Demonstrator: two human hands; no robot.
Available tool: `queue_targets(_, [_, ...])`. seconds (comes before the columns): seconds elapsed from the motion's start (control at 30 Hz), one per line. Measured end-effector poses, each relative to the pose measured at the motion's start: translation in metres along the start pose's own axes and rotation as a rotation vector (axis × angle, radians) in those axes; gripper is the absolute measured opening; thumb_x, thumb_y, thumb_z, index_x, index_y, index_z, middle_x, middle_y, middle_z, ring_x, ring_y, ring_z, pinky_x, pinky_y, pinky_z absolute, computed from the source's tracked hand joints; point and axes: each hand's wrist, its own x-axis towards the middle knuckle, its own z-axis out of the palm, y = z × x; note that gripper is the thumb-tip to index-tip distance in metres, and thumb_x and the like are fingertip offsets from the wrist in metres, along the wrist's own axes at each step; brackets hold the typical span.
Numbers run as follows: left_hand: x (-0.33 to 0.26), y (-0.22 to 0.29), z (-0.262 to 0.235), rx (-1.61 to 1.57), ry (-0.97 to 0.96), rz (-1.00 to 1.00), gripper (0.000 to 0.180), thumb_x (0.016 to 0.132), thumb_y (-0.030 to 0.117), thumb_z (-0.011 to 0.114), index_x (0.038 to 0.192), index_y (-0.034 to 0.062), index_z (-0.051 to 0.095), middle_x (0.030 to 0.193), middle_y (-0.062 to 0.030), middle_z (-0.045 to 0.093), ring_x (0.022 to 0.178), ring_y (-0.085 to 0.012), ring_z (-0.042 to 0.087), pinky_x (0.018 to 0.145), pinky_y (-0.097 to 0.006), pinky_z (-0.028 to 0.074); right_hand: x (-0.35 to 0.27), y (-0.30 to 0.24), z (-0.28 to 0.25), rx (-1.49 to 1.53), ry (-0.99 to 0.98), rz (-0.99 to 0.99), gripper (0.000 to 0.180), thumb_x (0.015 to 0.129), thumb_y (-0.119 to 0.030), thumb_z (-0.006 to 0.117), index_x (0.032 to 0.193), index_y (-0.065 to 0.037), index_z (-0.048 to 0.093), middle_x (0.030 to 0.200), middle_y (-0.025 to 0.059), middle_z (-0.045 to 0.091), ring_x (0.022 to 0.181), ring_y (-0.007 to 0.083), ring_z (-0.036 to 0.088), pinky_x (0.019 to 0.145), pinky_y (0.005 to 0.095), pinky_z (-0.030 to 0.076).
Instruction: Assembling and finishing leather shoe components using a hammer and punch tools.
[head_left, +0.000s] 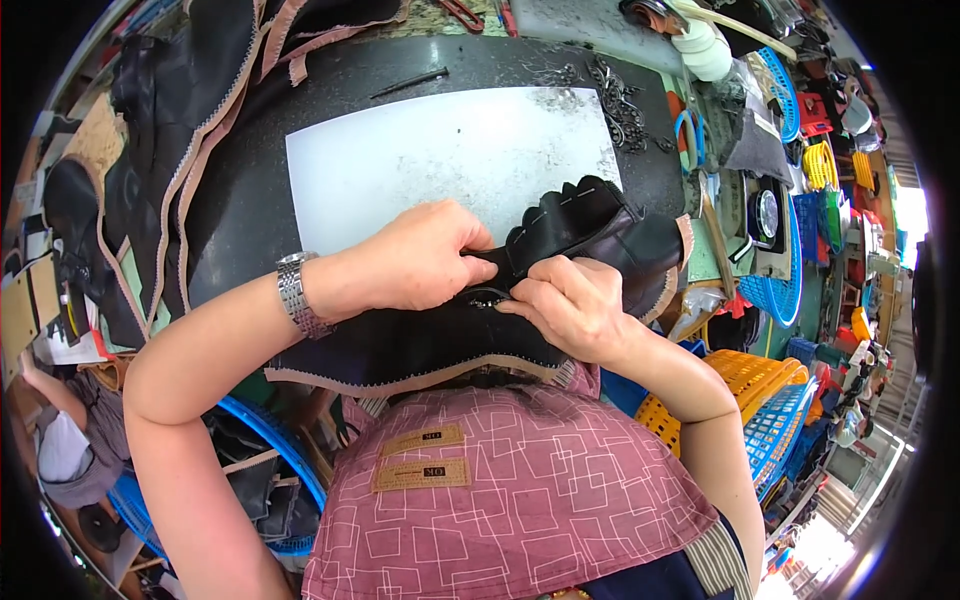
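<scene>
A white spool (705, 50) and blue-handled scissors (699, 140) are located at upper right of the frame. An orange perforated basket (745, 372) is positioned at lower right; a blue-rimmed basket (297, 460), lower left.

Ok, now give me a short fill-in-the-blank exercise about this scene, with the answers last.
The left hand and right hand both grip a leather piece coloured ____.
The silver wristband is worn on the person's ____ side.
The large sheet lying beyond the hands is mostly ____.

Missing words: black; left; white.
</scene>
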Motion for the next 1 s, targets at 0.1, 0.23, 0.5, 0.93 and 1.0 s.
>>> queue_targets(0.1, [-0.001, -0.001, 0.001, -0.011, 0.001, 0.024, 0.018, 0.078, 0.015, 0.062, 0.081, -0.0024, 0.065, 0.065, -0.0222, 0.058, 0.060, -0.0317, 0.059, 0.058, -0.038, 0.045, -0.002, -0.001, 0.000, -0.012, 0.005, 0.000, 0.027, 0.060, -0.013, 0.080, 0.077, -0.006, 0.060, 0.072, 0.0043, 0.053, 0.053, 0.0161, 0.054, 0.042, 0.0268, 0.042])
queue_targets(0.23, [-0.005, 0.001, 0.001, 0.003, -0.034, 0.025, 0.017, 0.078, 0.014, 0.061, 0.081, -0.0024, 0.064, 0.065, -0.0221, 0.057, 0.059, -0.0316, 0.058, 0.057, -0.038, 0.044, -0.003, -0.009, -0.003, -0.096, 0.012, -0.053, 0.025, 0.061, -0.014, 0.080, 0.077, -0.006, 0.062, 0.072, 0.0037, 0.053, 0.053, 0.0147, 0.054, 0.042, 0.0251, 0.040])
queue_targets(0.5, [-0.008, 0.005, 0.002, -0.041, -0.046, -0.004, 0.018, 0.078, 0.015, 0.061, 0.080, -0.0025, 0.063, 0.065, -0.0218, 0.057, 0.059, -0.0324, 0.058, 0.056, -0.039, 0.043, -0.003, -0.013, -0.002, -0.132, 0.028, -0.034, 0.026, 0.060, -0.013, 0.080, 0.076, -0.005, 0.061, 0.071, 0.0042, 0.053, 0.053, 0.0141, 0.053, 0.042, 0.0246, 0.039])
queue_targets(0.93, [-0.018, 0.005, 0.027, 0.354, 0.204, 0.081, 0.014, 0.068, 0.011, 0.065, 0.068, 0.0007, 0.056, 0.065, -0.0184, 0.059, 0.067, -0.0376, 0.061, 0.060, -0.045, 0.048, 0.015, -0.005, -0.004, 0.037, -0.058, 0.210, 0.034, 0.067, -0.018, 0.074, 0.092, -0.007, 0.053, 0.084, 0.0044, 0.050, 0.062, 0.0211, 0.057, 0.051, 0.0306, 0.047])
queue_targets(1.0, [-0.021, 0.005, 0.030, 0.402, 0.224, 0.100, 0.012, 0.067, 0.010, 0.064, 0.067, 0.0008, 0.055, 0.064, -0.0179, 0.059, 0.066, -0.0373, 0.060, 0.060, -0.045, 0.048, 0.021, -0.001, -0.011, 0.071, -0.233, 0.189, 0.036, 0.071, -0.022, 0.071, 0.098, -0.007, 0.052, 0.086, 0.0050, 0.051, 0.066, 0.0223, 0.059, 0.051, 0.0317, 0.047])
